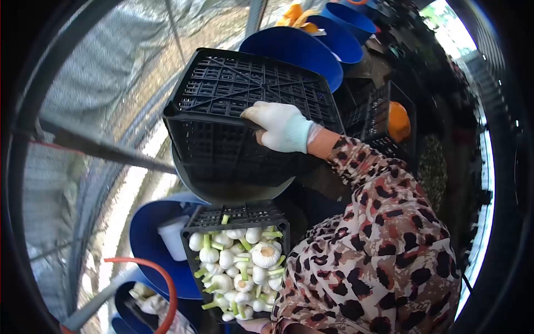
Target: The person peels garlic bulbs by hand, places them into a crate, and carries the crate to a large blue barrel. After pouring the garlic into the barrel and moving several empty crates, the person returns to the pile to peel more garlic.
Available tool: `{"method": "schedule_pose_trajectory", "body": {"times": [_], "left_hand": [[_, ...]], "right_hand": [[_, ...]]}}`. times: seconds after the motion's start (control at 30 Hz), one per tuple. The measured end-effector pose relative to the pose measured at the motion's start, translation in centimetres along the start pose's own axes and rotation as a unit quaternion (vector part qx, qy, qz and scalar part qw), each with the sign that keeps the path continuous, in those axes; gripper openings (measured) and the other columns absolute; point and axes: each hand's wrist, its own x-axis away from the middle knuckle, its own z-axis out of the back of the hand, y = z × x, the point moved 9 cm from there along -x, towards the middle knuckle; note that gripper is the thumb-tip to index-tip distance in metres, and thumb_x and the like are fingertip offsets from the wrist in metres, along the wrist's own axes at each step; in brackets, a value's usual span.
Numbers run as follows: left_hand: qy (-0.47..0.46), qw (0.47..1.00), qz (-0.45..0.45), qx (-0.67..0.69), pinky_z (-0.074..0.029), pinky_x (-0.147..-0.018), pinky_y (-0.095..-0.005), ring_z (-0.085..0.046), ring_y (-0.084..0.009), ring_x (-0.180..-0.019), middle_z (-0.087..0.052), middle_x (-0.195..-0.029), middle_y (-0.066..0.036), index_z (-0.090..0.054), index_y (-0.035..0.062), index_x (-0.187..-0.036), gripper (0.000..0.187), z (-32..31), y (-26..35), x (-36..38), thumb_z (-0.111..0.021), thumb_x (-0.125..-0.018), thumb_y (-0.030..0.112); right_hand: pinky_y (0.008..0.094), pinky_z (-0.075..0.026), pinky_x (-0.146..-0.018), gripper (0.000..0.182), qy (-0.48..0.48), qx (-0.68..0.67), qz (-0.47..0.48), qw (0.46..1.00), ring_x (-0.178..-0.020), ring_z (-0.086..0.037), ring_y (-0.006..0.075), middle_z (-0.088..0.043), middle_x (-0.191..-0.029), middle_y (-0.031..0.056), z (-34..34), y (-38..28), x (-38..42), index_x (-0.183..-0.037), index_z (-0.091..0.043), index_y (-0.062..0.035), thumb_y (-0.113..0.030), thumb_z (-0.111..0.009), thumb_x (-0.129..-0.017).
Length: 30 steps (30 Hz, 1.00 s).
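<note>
My right hand, in a white glove with a pale green cuff, has its fingers closed over the edge of a large black plastic crate. The crate is tilted above a round tub. Close to my body, a second black crate is filled with garlic bulbs, their green stems cut short. At the bottom edge of the view, part of my left hand shows beside that garlic; its fingers are mostly hidden.
Blue tubs stand in a row at the top. Another blue tub at the left has a white bucket in it. An orange hose curves at lower left. A black crate with an orange object stands at right.
</note>
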Motion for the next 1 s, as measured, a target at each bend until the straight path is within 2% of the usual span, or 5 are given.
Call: {"method": "schedule_pose_trajectory", "body": {"times": [0.47, 0.73, 0.87, 0.9, 1.0], "left_hand": [[0.109, 0.985, 0.134, 0.000, -0.051, -0.084, -0.0404, -0.063, -0.0253, -0.100, -0.066, -0.113, -0.009, -0.063, 0.0015, -0.118, 0.045, 8.0, -7.5, -1.1, -0.051, -0.094, 0.038], [0.184, 0.979, 0.090, 0.003, -0.051, -0.085, -0.0387, -0.065, -0.0252, -0.098, -0.068, -0.109, -0.006, -0.067, 0.0089, -0.112, 0.041, 10.5, -9.0, -2.7, -0.055, -0.089, 0.041], [0.061, 0.991, 0.105, 0.047, -0.050, -0.089, -0.0386, -0.062, -0.0252, -0.105, -0.066, -0.116, -0.005, -0.066, 0.0074, -0.117, 0.044, 6.3, -8.2, -2.1, -0.048, -0.093, 0.040], [-0.031, 0.997, 0.051, 0.038, -0.051, -0.086, -0.0368, -0.063, -0.0224, -0.099, -0.067, -0.111, -0.005, -0.065, 0.0075, -0.117, 0.042, 9.8, -11.9, -7.6, -0.051, -0.094, 0.040], [0.041, 0.995, 0.095, 0.009, -0.051, -0.085, -0.0366, -0.063, -0.0222, -0.099, -0.067, -0.110, -0.005, -0.065, 0.0075, -0.117, 0.042, 9.5, -11.5, -6.2, -0.051, -0.094, 0.040]], "right_hand": [[0.0376, -0.048, -0.094, 0.046, 0.069, -0.018, -0.026, 0.997, -0.107, -0.062, 0.0355, -0.064, -0.113, 0.0207, 5.6, -0.1, 5.5, -0.119, -0.061, -0.0004, -0.008, -0.067, -0.074], [0.0283, -0.045, -0.094, 0.056, 0.201, -0.183, -0.217, 0.938, -0.105, -0.059, 0.0152, -0.064, -0.117, 0.0098, 13.2, 10.1, 16.4, -0.130, -0.055, 0.0040, 0.003, -0.059, -0.074], [0.0247, -0.046, -0.090, 0.056, 0.273, -0.242, -0.248, 0.897, -0.099, -0.059, 0.0118, -0.064, -0.114, 0.0080, 18.5, 12.0, 24.0, -0.130, -0.055, 0.0042, 0.006, -0.056, -0.074], [0.0247, -0.046, -0.090, 0.056, 0.300, -0.229, -0.249, 0.892, -0.099, -0.059, 0.0118, -0.064, -0.114, 0.0080, 19.9, 12.5, 26.2, -0.130, -0.055, 0.0042, 0.006, -0.056, -0.074], [0.0251, -0.047, -0.085, 0.056, 0.268, -0.163, -0.361, 0.878, -0.092, -0.060, 0.0116, -0.065, -0.107, 0.0084, 14.8, 15.2, 27.5, -0.128, -0.055, 0.0064, 0.007, -0.055, -0.073]]}}
